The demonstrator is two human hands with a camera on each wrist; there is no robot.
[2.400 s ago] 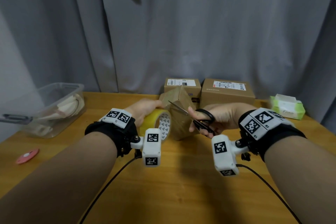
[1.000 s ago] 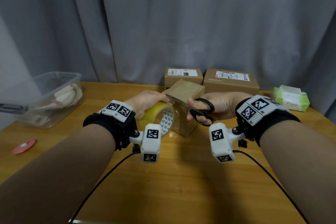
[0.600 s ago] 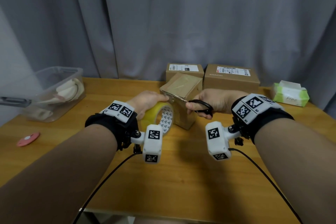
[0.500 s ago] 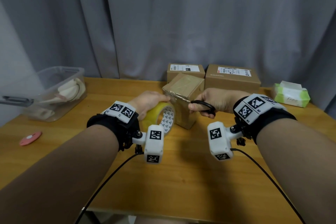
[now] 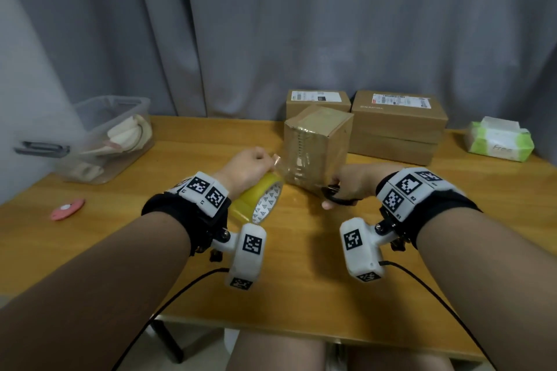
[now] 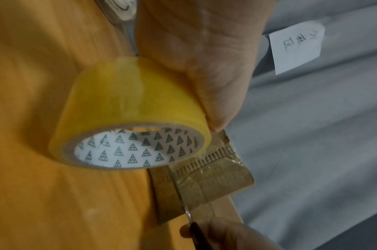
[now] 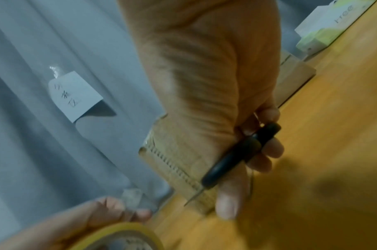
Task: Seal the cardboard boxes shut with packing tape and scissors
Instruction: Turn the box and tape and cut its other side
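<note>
the small taped brown cardboard box (image 5: pixel 316 147) looks sealed mid-worktop; left hand (image 5: pixel 247 169) grips the yellow tape roll (image 5: pixel 256 200), right hand (image 5: pixel 355 187) grips black-handled scissors (image 5: pixel 334 194); two back-edge boxes (image 5: pixel 398 126) possibly remain.

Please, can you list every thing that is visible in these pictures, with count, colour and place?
Taped box: 1, brown, table middle.
Labelled boxes: 2, brown, behind it.
Tape roll: 1, yellow, in left hand.
Scissors: 1, black handles, in right hand, beside taped box.
Plastic bin: 1, clear, far left.
Tissue pack: 1, green-white, far right.
Small disc: 1, pink, left edge.
Table: 1, wooden.
Curtain: grey, behind.
Paper note: 1, white, on curtain.
Left hand: grips tape roll.
Right hand: grips scissors.
</note>
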